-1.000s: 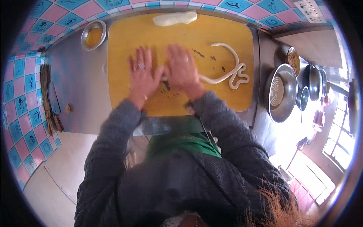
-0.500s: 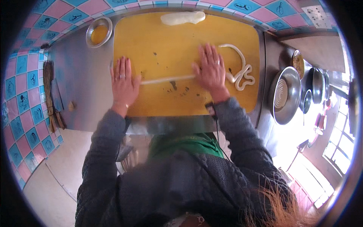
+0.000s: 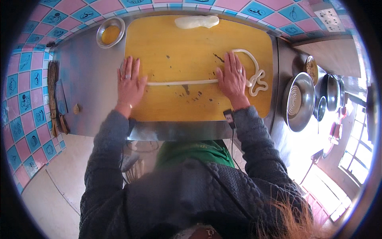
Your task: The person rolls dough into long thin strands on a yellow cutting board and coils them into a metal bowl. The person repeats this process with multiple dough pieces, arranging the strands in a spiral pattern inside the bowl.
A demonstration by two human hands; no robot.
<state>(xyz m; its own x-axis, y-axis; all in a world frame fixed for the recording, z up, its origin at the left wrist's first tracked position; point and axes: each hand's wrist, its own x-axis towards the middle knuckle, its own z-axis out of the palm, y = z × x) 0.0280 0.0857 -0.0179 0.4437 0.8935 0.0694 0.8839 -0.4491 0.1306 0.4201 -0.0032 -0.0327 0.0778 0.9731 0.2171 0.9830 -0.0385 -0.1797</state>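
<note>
A thin white dough rope (image 3: 181,83) runs straight across the yellow board (image 3: 199,109) between my two hands. My left hand (image 3: 131,84) lies flat, fingers stretched out, over the rope's left end at the board's left edge. Under the flat palm of my right hand (image 3: 233,79) the rope passes on, hidden there. Beyond that hand it continues as a curved, looped length of dough (image 3: 259,81) on the right of the board. A thicker white lump of dough (image 3: 197,22) rests at the board's far edge.
Back left stands a metal bowl (image 3: 110,32) with something yellow in it. A large metal bowl (image 3: 299,101) holding a ridged round thing is on the right, near several other pans. A bundled brush (image 3: 53,95) lies along the left wall. Dark marks (image 3: 186,89) spot the board.
My right hand has slid rightward and slightly nearer, so my hands are farther apart. More of the rope shows between them. The view has shifted slightly.
</note>
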